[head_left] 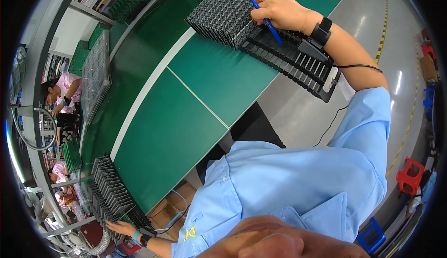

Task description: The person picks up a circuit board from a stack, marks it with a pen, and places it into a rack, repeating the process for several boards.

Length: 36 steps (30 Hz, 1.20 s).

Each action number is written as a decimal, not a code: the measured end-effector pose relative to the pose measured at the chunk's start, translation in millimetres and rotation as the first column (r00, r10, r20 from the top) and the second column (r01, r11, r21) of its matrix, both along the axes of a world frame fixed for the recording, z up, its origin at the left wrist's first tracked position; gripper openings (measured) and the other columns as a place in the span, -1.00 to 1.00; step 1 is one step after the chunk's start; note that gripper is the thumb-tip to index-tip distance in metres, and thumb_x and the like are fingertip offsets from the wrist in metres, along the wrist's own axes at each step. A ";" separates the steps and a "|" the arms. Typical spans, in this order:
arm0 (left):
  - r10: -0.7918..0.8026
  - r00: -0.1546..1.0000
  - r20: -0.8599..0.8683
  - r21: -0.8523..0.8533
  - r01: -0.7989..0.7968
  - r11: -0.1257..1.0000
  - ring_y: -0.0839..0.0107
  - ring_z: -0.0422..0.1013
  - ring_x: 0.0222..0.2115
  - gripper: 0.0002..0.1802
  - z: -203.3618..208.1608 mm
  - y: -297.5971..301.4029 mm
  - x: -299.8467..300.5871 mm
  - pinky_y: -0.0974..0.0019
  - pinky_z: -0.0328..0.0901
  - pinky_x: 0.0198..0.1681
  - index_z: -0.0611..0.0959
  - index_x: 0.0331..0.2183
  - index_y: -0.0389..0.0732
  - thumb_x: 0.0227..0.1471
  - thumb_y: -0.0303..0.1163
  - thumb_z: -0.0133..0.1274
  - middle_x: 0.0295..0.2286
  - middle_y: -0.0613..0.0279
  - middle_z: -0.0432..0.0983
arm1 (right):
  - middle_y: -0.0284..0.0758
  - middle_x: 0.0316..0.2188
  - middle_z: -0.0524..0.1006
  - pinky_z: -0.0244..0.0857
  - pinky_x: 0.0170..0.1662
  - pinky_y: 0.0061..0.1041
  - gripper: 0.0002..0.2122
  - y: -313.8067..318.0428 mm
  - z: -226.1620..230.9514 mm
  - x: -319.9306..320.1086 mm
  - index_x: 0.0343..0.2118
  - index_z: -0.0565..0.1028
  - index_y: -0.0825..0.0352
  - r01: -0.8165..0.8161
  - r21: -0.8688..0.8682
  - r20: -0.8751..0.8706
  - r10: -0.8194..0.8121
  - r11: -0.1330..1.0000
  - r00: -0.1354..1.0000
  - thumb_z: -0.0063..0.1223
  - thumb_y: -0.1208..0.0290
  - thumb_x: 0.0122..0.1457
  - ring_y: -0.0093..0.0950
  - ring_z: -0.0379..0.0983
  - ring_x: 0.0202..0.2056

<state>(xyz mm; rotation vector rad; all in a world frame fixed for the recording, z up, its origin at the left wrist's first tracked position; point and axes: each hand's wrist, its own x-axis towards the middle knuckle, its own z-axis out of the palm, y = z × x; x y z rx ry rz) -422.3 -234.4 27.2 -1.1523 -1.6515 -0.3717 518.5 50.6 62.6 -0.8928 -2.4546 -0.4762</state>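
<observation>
My right hand is closed around a slim blue pen-shaped tool, at the far right of the green bench. Its fingertips are beside a block of dark, closely packed spiky parts. Under and beside that hand lies a black slotted rack, jutting past the bench edge. My left hand is at the lower left with fingers stretched out, against or just beside another black rack filled with rows of thin dark parts. Whether it touches those parts I cannot tell.
The green bench top stretches between the two racks. Across it stands a clear plastic tray stack near green crates. A co-worker in pink sits beyond. Red stool and blue stool are on the right; a cable hangs from my right wristband.
</observation>
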 end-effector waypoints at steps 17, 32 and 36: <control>0.107 0.864 0.492 -0.608 0.253 0.753 0.07 0.46 -0.27 -0.70 34.5 8.2 -45.8 0.11 0.34 -0.20 0.66 -0.34 -0.28 -0.25 -0.66 0.31 -0.37 0.06 0.56 | -0.20 -0.51 0.48 0.34 -0.29 -0.22 -0.97 -21.2 25.6 -3.7 -0.43 0.41 0.24 0.187 -0.270 0.090 -0.169 0.944 0.982 0.01 0.45 0.09 -0.19 0.48 -0.34; -0.072 0.740 0.669 -0.366 0.412 0.834 0.38 0.43 -0.38 -0.80 122.9 11.9 54.4 0.32 0.36 -0.20 0.60 -0.18 -0.42 0.17 -0.52 0.13 -0.32 0.10 0.62 | -0.29 -0.48 0.47 0.38 -0.33 -0.25 -0.81 0.1 10.8 -9.6 -0.40 0.43 0.19 0.303 -0.152 0.138 -0.283 0.941 0.949 0.07 0.66 -0.05 -0.21 0.50 -0.31; -0.207 0.685 0.699 -0.254 0.508 0.823 0.45 0.38 -0.37 -0.87 115.5 30.1 127.8 0.39 0.34 -0.19 0.56 -0.22 -0.43 0.23 -0.55 0.06 -0.38 0.18 0.57 | -0.30 -0.51 0.42 0.34 -0.35 -0.26 -0.85 2.5 7.6 -14.3 -0.45 0.37 0.23 0.270 -0.102 0.070 -0.264 0.958 0.962 0.04 0.66 0.01 -0.24 0.47 -0.38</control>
